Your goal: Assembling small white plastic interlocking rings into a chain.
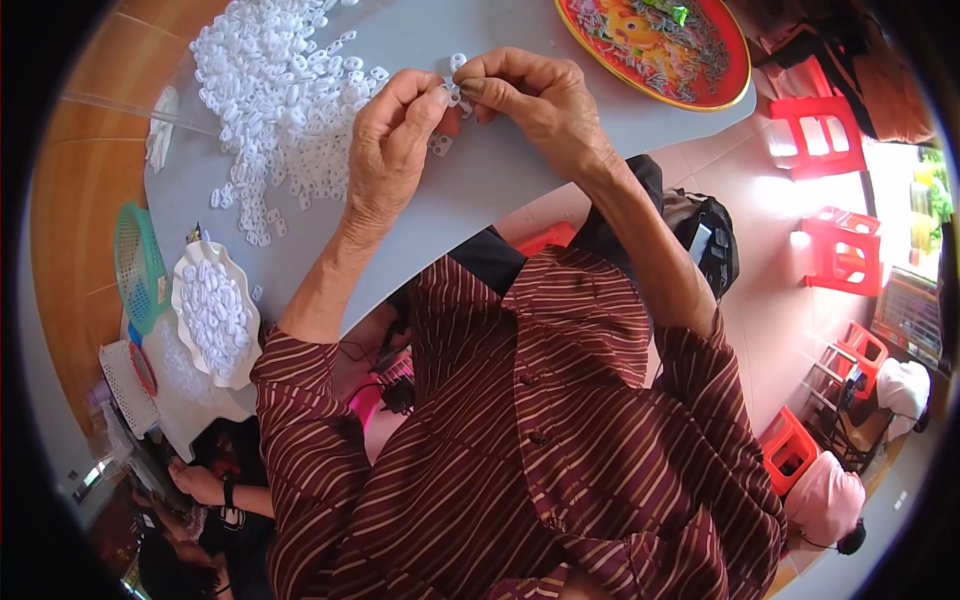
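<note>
- Left hand [393, 135], fingers curled, pinched a small white piece [452, 93] between thumb and forefinger, above the far side of a grey table [480, 185].
- Right hand [545, 100] met it from the right, nearly closed, thumb and forefinger pinched at the same piece; whether they gripped a second part could not be told.
- A heap of white plastic pieces [265, 105] spread across the table to the left of the hands, its edge just beside the left one.
- At far right, a round red tray [742, 62] with a yellow rim held scattered metal pins [700, 75] and a green packet [668, 11].
- Near left, a scalloped white dish [250, 368] was filled with more white pieces [212, 310], beside a green basket [128, 262].
- A co-worker's hand [203, 484] showed at near left, well apart.
- Red stools [825, 135] stood on the floor at right.
</note>
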Available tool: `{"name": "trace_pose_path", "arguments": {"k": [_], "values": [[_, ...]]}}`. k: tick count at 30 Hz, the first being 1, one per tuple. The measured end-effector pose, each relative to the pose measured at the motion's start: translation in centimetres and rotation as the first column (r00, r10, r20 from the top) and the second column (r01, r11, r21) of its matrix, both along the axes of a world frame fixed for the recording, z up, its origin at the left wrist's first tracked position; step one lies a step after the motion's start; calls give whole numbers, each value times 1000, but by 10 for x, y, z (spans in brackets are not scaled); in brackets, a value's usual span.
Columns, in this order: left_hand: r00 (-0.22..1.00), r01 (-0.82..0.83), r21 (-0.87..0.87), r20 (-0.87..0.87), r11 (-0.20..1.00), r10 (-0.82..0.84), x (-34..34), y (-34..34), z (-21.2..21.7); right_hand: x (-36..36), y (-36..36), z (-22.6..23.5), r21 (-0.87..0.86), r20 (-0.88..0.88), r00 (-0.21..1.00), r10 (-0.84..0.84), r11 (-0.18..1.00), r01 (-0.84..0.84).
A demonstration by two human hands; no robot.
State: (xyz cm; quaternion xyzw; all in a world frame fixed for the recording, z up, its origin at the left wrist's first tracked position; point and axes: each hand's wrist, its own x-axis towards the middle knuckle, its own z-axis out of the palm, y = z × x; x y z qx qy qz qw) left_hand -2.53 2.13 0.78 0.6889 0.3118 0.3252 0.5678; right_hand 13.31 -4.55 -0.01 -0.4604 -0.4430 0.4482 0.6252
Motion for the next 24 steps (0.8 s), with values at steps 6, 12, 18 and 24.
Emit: {"name": "trace_pose_path", "arguments": {"k": [6,12,18,24], "values": [[997,73,17,-26,997,-72,0,-2,0,4,0,-6,21,43,998,52,998,-53],[996,73,-15,-55,997,-73,-1,0,2,2,2,-12,84,-50,998,36,996,-31],[995,70,9,-74,997,-69,-1,-1,3,3,2,-14,86,-26,999,26,996,-23],[989,81,120,-130,989,-65,-1,2,1,2,-1,-8,48,22,1000,-8,999,7]]}}
